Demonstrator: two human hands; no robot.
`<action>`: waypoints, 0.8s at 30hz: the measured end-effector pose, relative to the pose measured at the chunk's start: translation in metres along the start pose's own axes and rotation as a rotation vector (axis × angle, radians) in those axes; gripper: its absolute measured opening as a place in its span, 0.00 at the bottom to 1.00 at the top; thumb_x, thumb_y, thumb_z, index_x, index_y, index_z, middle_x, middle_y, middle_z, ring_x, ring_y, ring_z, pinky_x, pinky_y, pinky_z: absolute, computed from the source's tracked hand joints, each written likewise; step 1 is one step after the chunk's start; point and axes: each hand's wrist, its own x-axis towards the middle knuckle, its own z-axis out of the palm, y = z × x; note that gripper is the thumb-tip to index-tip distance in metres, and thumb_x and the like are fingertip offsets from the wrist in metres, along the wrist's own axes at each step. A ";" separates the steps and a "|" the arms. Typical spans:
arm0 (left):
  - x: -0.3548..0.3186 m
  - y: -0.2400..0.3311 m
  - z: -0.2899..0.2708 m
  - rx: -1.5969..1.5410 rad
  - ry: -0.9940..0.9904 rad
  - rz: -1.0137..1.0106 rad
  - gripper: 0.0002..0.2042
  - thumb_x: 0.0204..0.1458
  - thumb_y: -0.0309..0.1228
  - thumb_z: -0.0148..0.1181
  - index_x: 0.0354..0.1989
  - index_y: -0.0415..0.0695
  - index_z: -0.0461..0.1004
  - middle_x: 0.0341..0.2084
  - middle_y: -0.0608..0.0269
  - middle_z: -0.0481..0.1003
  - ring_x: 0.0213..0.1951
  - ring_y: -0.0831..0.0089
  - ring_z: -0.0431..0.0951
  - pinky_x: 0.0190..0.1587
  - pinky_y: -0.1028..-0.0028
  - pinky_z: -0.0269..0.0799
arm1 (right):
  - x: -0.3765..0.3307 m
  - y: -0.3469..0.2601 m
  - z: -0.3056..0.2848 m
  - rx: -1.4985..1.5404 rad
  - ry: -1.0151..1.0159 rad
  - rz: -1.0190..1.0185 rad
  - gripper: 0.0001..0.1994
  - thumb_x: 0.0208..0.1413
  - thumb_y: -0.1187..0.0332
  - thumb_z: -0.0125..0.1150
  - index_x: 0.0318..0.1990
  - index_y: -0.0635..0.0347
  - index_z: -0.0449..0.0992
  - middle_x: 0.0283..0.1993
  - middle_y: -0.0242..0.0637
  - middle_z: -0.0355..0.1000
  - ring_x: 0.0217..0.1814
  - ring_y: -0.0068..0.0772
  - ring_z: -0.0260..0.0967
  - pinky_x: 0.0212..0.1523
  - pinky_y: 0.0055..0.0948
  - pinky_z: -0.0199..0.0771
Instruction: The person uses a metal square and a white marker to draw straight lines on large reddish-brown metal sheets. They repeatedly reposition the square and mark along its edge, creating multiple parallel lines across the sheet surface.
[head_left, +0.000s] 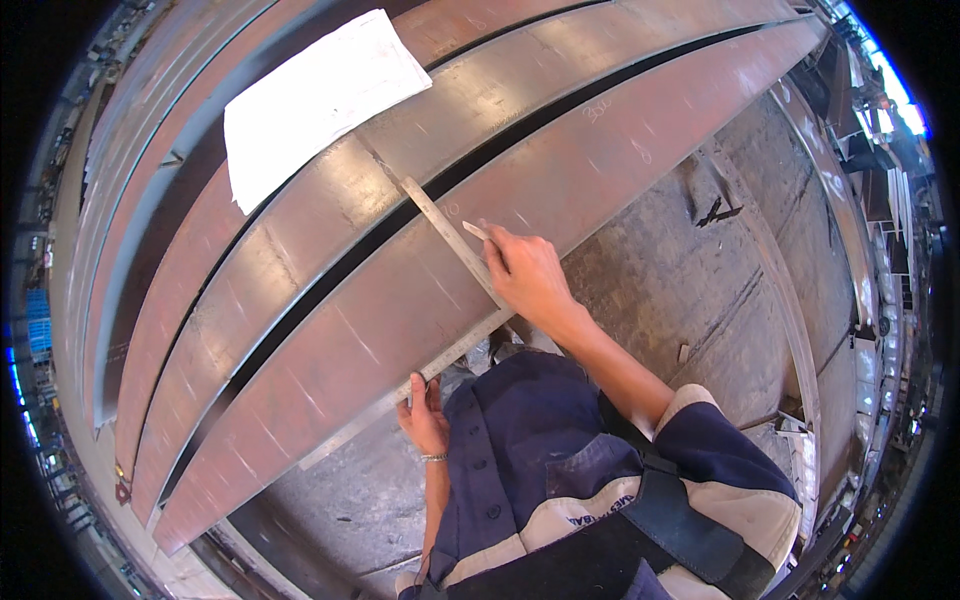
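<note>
A metal framing square [443, 225] lies on the nearest rusty steel beam [600, 160]. One leg crosses the beam's flat face and the other runs along its near edge. My left hand [427, 422] is closed on the leg at the near edge, thumb on top. My right hand [530, 275] pinches a flat, pale piece of chalk [475, 230], its tip close to the crossing leg. Thin white marks and handwritten chalk figures show on the beam's face.
White paper sheets [320, 105] rest on the beams farther back. More long steel beams [270, 240] lie side by side, with dark gaps between them. At the right, another long steel piece [780, 270] and a small dark metal scrap [718, 212] lie on the floor.
</note>
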 end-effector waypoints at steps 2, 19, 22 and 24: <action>-0.001 0.001 0.002 -0.001 -0.002 -0.002 0.18 0.57 0.30 0.67 0.50 0.36 0.70 0.43 0.51 0.77 0.42 0.62 0.82 0.42 0.75 0.82 | 0.014 -0.002 0.012 -0.041 0.028 -0.046 0.14 0.59 0.71 0.55 0.50 0.66 0.76 0.30 0.55 0.75 0.33 0.60 0.74 0.34 0.51 0.72; -0.001 -0.004 0.003 -0.050 -0.007 0.034 0.17 0.57 0.30 0.67 0.50 0.37 0.70 0.43 0.54 0.78 0.40 0.66 0.82 0.42 0.73 0.83 | 0.045 -0.008 0.047 -0.119 0.028 -0.157 0.15 0.57 0.73 0.55 0.51 0.67 0.75 0.32 0.55 0.76 0.33 0.61 0.75 0.34 0.51 0.74; -0.003 -0.002 0.006 -0.061 -0.005 0.034 0.16 0.57 0.30 0.67 0.50 0.38 0.71 0.43 0.56 0.78 0.40 0.68 0.82 0.43 0.74 0.82 | 0.038 -0.010 0.035 -0.184 -0.078 -0.114 0.12 0.55 0.74 0.56 0.45 0.69 0.76 0.28 0.58 0.74 0.33 0.62 0.74 0.34 0.52 0.74; -0.006 -0.001 0.009 -0.045 -0.006 0.042 0.16 0.57 0.30 0.67 0.49 0.38 0.71 0.43 0.57 0.78 0.41 0.68 0.81 0.44 0.74 0.81 | 0.025 -0.014 0.020 -0.234 -0.148 -0.098 0.10 0.52 0.74 0.56 0.41 0.71 0.76 0.25 0.60 0.73 0.33 0.63 0.74 0.35 0.53 0.74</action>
